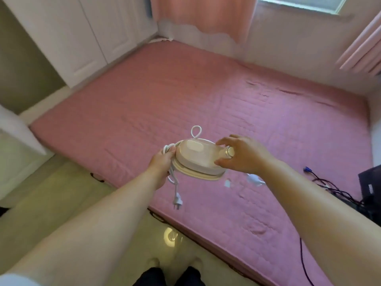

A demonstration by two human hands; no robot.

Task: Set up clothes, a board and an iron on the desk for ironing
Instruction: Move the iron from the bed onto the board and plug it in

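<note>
A small cream-white plastic travel iron point(198, 159) is held in the air above the near edge of a pink quilted mattress point(206, 100). The left hand point(162, 162) has its grip clenched around the iron's rear end and bundled white cord point(174, 182), whose plug point(177, 201) dangles. The right hand point(241, 154) has its grip curled around the iron's front end by a round knob point(229, 152).

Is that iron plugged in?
Unplugged: the iron is held in the air, and the plug of its cord dangles free below the left hand.
</note>
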